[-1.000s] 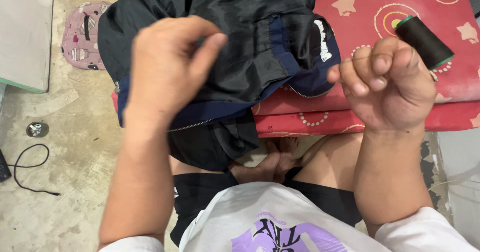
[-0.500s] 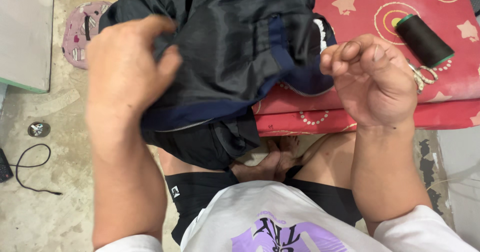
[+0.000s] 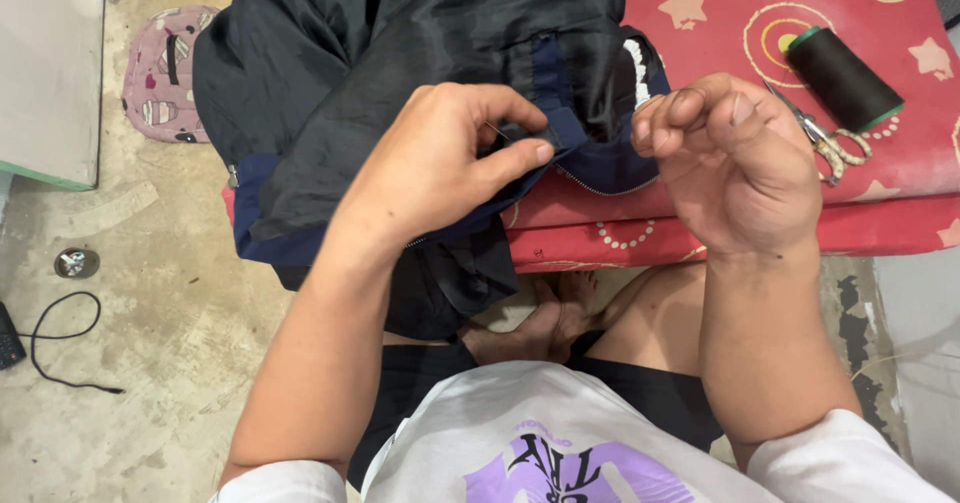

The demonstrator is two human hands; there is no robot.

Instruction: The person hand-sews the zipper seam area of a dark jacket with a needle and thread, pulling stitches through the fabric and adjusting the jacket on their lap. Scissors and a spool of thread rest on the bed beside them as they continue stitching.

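Two hands worked a dark jacket (image 3: 400,83) draped over the red mattress (image 3: 900,193): the left hand (image 3: 440,163) pinched its navy hem, the right hand (image 3: 735,158), fingertips pressed together, hovered just beside

A white T-shirt (image 3: 560,443) with short sleeves is worn, and a purple and black print (image 3: 560,468) is seen on its front. Black shorts (image 3: 640,393) are worn below it. Both arms and the feet (image 3: 540,323) are left bare.
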